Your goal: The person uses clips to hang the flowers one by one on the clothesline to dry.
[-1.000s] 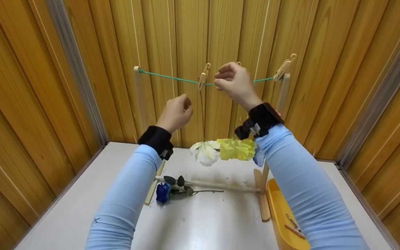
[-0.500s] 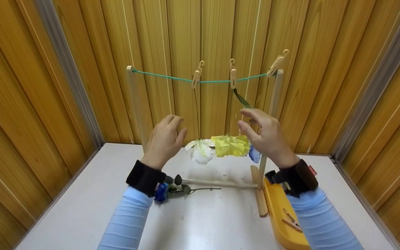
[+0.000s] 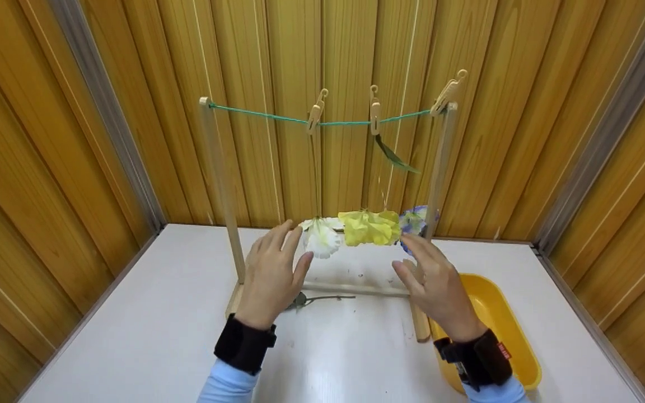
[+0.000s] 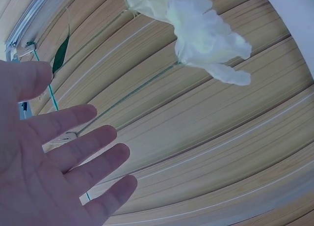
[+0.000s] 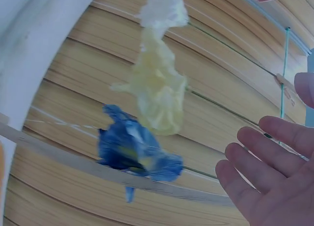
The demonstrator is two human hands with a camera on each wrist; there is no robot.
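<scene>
A wooden rack [image 3: 219, 184] carries a green string [image 3: 261, 115] with three clothespins [image 3: 316, 111]. From the string hang a white flower [image 3: 321, 238], a yellow flower [image 3: 370, 226] and a blue flower [image 3: 415, 220], all head down. My left hand [image 3: 277, 263] hovers open just below the white flower [image 4: 206, 34], its fingers [image 4: 73, 152] spread. My right hand [image 3: 423, 271] is open too, beneath the blue flower [image 5: 132, 147] and yellow flower [image 5: 157, 88]. Neither hand holds anything.
A yellow tray [image 3: 504, 313] sits on the white table [image 3: 132, 336] at the right, beside the rack's foot. A loose flower stem [image 3: 322, 298] lies by the rack's base bar, partly hidden by my left hand. Wooden walls close in on three sides.
Both hands dropped from the string to table height in front of the rack. The right hand let go of the middle clothespin, and the fingers of both hands uncurled.
</scene>
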